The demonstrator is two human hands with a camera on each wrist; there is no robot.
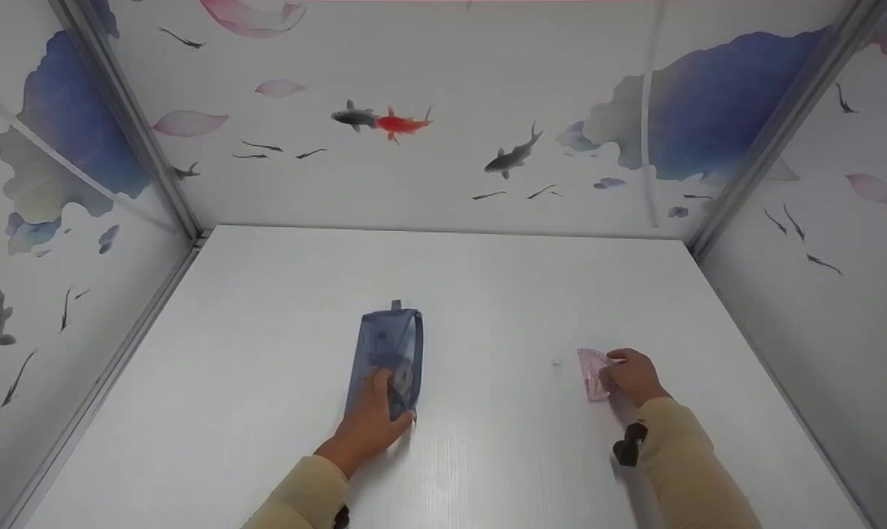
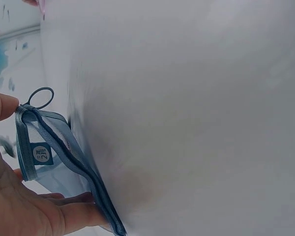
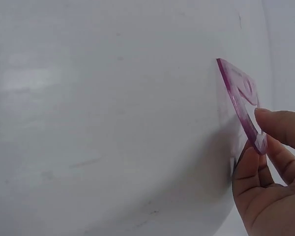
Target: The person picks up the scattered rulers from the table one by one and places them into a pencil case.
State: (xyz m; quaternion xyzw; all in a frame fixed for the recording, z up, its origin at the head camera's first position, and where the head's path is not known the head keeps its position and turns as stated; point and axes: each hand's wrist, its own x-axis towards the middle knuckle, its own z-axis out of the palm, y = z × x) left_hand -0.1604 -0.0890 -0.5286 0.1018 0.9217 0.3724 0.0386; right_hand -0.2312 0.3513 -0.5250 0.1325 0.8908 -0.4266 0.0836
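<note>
A blue see-through mesh pencil case (image 1: 388,330) lies lengthwise on the white table. My left hand (image 1: 370,422) grips its near end, thumb on one side and fingers on the other. The left wrist view shows the case's dark blue zipper edge, a small loop and a square label (image 2: 41,154) close to the hand (image 2: 19,196). Farther right, my right hand (image 1: 634,376) pinches a pink see-through plastic ruler piece with cut-outs (image 1: 592,375). In the right wrist view this ruler piece (image 3: 236,96) stands tilted against the table, between thumb and fingers; its far side is hidden.
A tiny clear spot or scrap (image 1: 557,363) shows on the white table (image 1: 458,294), left of the pink piece; I cannot tell what it is. Panels painted with fish and petals wall in the table at the back (image 1: 443,176), left and right.
</note>
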